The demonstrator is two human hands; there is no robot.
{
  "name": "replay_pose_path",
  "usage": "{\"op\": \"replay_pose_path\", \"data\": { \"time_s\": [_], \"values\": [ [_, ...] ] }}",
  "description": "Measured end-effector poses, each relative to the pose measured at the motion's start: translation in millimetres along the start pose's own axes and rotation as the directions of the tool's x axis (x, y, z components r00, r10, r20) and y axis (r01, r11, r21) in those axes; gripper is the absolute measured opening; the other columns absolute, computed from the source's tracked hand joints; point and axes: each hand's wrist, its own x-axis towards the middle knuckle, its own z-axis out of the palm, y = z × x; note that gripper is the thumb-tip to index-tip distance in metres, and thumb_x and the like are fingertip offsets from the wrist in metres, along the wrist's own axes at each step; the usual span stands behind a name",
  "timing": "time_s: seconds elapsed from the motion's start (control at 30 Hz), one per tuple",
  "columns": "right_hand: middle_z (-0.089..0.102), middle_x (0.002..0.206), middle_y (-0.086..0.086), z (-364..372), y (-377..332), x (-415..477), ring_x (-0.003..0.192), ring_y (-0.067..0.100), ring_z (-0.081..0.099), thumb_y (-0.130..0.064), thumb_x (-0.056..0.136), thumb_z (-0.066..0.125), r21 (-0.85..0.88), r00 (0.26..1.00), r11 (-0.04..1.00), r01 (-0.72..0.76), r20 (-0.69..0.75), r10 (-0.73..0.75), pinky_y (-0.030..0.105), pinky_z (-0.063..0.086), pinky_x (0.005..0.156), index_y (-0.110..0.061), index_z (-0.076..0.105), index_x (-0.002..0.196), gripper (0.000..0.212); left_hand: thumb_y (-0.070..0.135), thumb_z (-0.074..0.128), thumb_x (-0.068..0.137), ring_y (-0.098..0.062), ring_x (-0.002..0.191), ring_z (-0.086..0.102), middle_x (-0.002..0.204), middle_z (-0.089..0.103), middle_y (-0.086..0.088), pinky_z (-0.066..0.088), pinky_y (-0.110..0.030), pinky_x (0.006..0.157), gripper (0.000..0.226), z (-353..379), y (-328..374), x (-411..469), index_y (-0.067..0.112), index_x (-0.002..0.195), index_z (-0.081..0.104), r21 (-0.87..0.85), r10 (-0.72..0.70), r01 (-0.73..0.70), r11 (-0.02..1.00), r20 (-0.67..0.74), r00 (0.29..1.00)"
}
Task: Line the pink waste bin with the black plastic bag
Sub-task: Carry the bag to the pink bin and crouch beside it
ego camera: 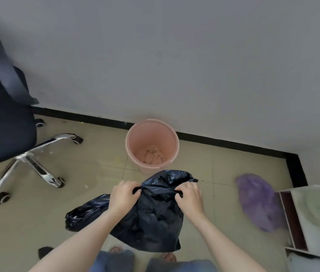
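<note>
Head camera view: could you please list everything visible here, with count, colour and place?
waste bin: one, pink, unlined, on the floor against the wall, some debris at its bottom.
plastic bag: one, black, crumpled, held up in front of the bin, not yet in it.
office chair: one, dark seat on a chrome wheeled base, far left.
purple bag: one, purple, lying on the floor at right.
cabinet: one, pale with a dark edge, lower right corner.
baseboard: one strip, black, along the foot of the grey wall.
left hand: gripping the bag's top edge.
right hand: gripping the same edge, apart from the left.
</note>
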Motion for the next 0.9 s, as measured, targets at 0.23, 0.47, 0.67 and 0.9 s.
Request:
{"op": "replay_pose_path", "data": {
  "time_s": [0.23,0.47,0.67,0.9],
  "values": [
    [0.063,0.114,0.003,124.0,79.7,69.6,0.115,0.023,0.044,-0.016,0.086,0.050,-0.069,0.999,0.997,0.030,-0.016,-0.032,0.032,0.032,0.098,-0.014,0.063,0.106,0.024,0.023,0.049,0.092,-0.025,0.105,0.057,0.111,0.068,-0.005,0.049,-0.038,0.084,0.026,127.1,-68.1,85.4,0.016,0.111,0.064,0.064,0.049,-0.050,0.997,0.014,0.999],
    [0.062,0.116,0.005,220.8,139.8,128.8,0.115,0.024,0.044,-0.016,0.088,0.048,-0.075,0.995,0.995,0.073,-0.059,-0.077,0.031,0.035,0.094,-0.014,0.062,0.109,0.026,0.025,0.045,0.092,-0.026,0.105,0.055,0.110,0.068,-0.004,0.046,-0.037,0.085,0.027,220.8,-118.9,149.4,0.019,0.111,0.063,0.189,0.137,-0.126,0.974,-0.046,0.990],
    [0.054,0.125,0.008,225.9,143.5,129.3,0.121,0.025,0.039,-0.015,0.088,0.049,-0.061,0.991,0.992,0.112,-0.072,-0.116,0.030,0.033,0.098,-0.014,0.054,0.121,0.033,0.029,0.044,0.093,-0.026,0.126,0.038,0.136,0.048,-0.004,0.035,-0.037,0.098,0.037,228.6,-122.1,141.8,0.023,0.129,0.047,0.261,0.142,-0.116,0.958,-0.084,0.986],
    [0.054,0.123,0.020,172.4,105.3,153.0,0.115,0.038,0.047,-0.002,0.078,0.056,-0.133,0.881,0.925,0.357,-0.282,-0.380,0.044,0.042,0.092,-0.007,0.054,0.118,0.040,0.019,0.074,0.067,-0.040,0.113,0.056,0.129,0.054,-0.023,0.050,-0.052,0.085,0.060,198.9,-100.3,142.5,0.012,0.122,0.052,0.405,0.316,-0.189,0.895,-0.274,0.909]
  ]
}}
